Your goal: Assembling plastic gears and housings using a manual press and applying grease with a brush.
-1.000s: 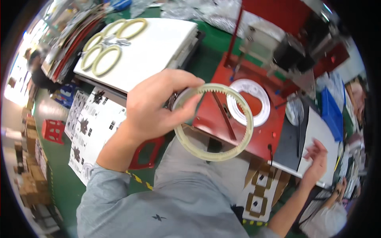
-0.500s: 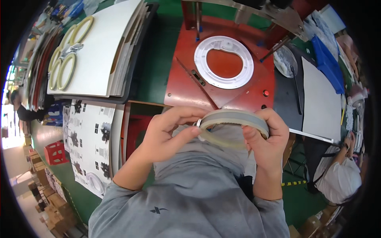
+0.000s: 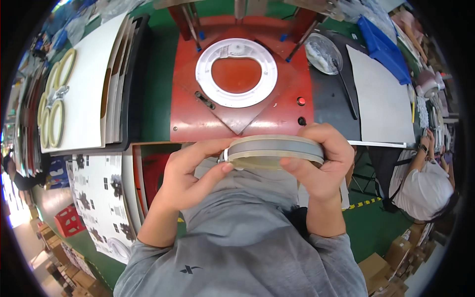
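Note:
Between my two hands is a cream-coloured ring [image 3: 277, 145] with a grey band around its outer side, held nearly edge-on in front of my body. My left hand [image 3: 187, 173] pinches the ring's left end, where a small white piece [image 3: 226, 155] shows by the fingertips. My right hand [image 3: 326, 163] grips the right end, thumb across the near side and fingers behind. Beyond the ring, a flat white ring-shaped part [image 3: 205, 74] lies on the red base plate [image 3: 190, 126] of a press. The ring's inside is mostly hidden.
Several cream rings [image 3: 57, 123] lie on white sheets [image 3: 91, 99] stacked at left. A bowl [image 3: 324, 54] with a dark stick [image 3: 349, 94] stands right of the press, near a grey sheet [image 3: 383, 99] and blue tray [image 3: 381, 47]. Another person [image 3: 425, 188] sits at far right.
The ring has turned more edge-on and level, with both hands still on it. My view has shifted, so the press and bench appear further left.

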`<state>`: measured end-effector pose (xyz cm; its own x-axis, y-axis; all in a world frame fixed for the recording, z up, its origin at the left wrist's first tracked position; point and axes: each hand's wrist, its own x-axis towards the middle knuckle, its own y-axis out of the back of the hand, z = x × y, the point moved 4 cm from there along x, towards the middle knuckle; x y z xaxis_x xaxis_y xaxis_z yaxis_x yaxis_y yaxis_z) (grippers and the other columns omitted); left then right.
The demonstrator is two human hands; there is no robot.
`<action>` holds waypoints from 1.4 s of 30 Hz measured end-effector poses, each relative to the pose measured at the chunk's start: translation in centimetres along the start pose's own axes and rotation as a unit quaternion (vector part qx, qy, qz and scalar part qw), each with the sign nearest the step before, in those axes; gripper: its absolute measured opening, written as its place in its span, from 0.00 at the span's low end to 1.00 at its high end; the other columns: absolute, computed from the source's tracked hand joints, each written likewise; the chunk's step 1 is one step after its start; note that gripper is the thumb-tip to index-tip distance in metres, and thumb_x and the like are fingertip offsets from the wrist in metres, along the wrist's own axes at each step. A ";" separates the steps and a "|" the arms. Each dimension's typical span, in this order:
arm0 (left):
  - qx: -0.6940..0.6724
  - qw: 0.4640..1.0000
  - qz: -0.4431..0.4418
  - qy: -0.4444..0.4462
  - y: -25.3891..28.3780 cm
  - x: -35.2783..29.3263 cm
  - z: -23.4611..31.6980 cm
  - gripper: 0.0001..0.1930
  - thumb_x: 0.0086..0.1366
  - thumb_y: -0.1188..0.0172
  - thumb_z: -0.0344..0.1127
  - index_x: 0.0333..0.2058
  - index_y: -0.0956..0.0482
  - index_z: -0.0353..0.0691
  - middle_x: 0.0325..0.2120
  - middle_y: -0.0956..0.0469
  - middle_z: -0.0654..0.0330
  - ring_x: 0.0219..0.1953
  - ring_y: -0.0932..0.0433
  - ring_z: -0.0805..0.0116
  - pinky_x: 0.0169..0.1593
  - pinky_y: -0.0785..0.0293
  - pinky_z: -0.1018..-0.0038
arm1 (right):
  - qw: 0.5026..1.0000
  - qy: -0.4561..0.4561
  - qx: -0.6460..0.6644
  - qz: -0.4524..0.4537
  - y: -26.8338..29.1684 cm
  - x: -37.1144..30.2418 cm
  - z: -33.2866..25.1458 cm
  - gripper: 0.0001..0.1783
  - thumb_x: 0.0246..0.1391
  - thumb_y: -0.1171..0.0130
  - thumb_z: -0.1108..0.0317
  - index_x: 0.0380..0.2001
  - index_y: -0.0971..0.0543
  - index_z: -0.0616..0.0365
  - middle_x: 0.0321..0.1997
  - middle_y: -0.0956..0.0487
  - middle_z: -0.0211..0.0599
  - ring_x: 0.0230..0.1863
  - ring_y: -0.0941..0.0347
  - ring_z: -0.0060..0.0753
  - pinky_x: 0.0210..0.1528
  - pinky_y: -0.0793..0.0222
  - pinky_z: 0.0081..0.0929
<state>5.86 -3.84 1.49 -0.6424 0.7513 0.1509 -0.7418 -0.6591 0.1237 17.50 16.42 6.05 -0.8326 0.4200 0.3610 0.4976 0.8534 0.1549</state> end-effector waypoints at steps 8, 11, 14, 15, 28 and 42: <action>-0.031 0.999 -0.001 0.026 0.0 -0.7 -2.0 0.17 0.56 0.26 0.22 0.45 0.17 0.28 0.42 0.13 0.52 0.45 0.15 0.67 0.51 0.21 0.72 | 0.991 0.028 0.065 -0.113 0.8 0.5 1.5 0.18 0.48 0.22 0.69 0.39 0.17 0.65 0.31 0.18 0.34 0.29 0.25 0.20 0.32 0.32 0.20; -0.048 0.998 -0.003 0.048 0.3 -0.6 -2.6 0.17 0.60 0.30 0.20 0.49 0.19 0.27 0.43 0.14 0.52 0.46 0.16 0.68 0.54 0.21 0.72 | 0.982 -0.012 0.186 0.003 4.6 2.0 3.5 0.15 0.62 0.34 0.66 0.47 0.19 0.66 0.42 0.18 0.37 0.42 0.22 0.23 0.47 0.28 0.22; -0.110 0.992 0.025 0.058 0.4 0.2 -2.9 0.17 0.63 0.34 0.18 0.51 0.21 0.27 0.44 0.14 0.51 0.48 0.16 0.66 0.55 0.21 0.70 | 0.945 -0.109 -0.225 0.213 13.0 3.6 7.7 0.14 0.67 0.38 0.65 0.48 0.20 0.64 0.41 0.17 0.35 0.42 0.21 0.25 0.46 0.26 0.24; -0.098 0.993 0.022 0.062 0.5 0.2 -3.0 0.17 0.64 0.35 0.18 0.52 0.22 0.27 0.45 0.15 0.51 0.49 0.16 0.66 0.56 0.21 0.70 | 0.923 -0.125 -0.296 0.212 14.6 3.7 9.1 0.14 0.66 0.37 0.65 0.48 0.20 0.64 0.42 0.17 0.39 0.42 0.21 0.29 0.46 0.26 0.25; -0.117 0.990 0.007 0.084 1.0 0.1 -3.7 0.16 0.65 0.38 0.16 0.52 0.23 0.27 0.47 0.16 0.50 0.50 0.17 0.66 0.56 0.21 0.71 | 0.898 -0.181 -0.346 0.204 15.8 5.4 11.2 0.11 0.64 0.36 0.66 0.42 0.19 0.64 0.36 0.17 0.44 0.32 0.19 0.35 0.37 0.24 0.29; -0.107 0.991 -0.002 0.077 1.0 0.1 -3.7 0.14 0.68 0.38 0.22 0.51 0.24 0.28 0.46 0.15 0.47 0.50 0.16 0.63 0.56 0.21 0.69 | 0.867 -0.044 -0.489 0.092 13.8 8.6 8.6 0.11 0.63 0.37 0.66 0.41 0.15 0.63 0.35 0.14 0.48 0.37 0.16 0.45 0.42 0.23 0.33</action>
<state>4.32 -4.26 -1.99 -0.6495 0.7604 -0.0022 -0.7572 -0.6471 -0.0890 15.07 34.47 3.40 -0.7111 0.5796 0.3980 0.5568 0.1187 0.8221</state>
